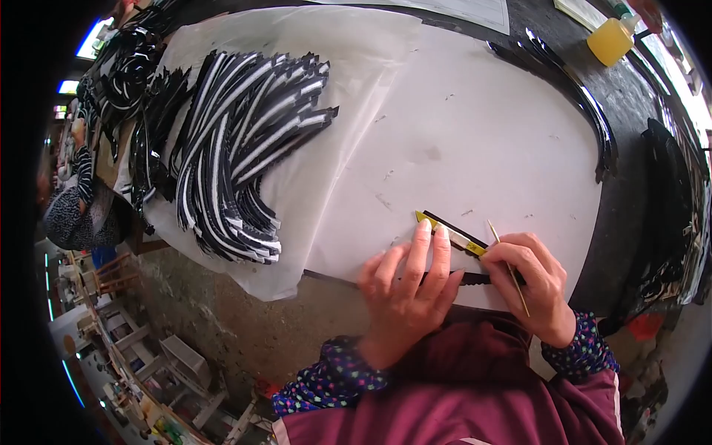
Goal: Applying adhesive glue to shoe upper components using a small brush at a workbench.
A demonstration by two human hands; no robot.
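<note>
My left hand lies over the near edge of the pale sheet. Its fingers are stretched out, with two fingertips pressing on a narrow strip that is black along one edge, pale in the middle and yellow at both ends. At the strip's right end, my right hand is closed, with a thin, pointed light-brown stick held slanting between its fingers. Thumb and fingertips there touch the strip's yellow end. Beneath both hands runs another black strip, partly hidden.
A heap of black-and-white strips covers translucent film on the left. Glossy black strips lie at the far right, near a yellow bottle. More black strips hang at the right edge. Another person sits far left.
</note>
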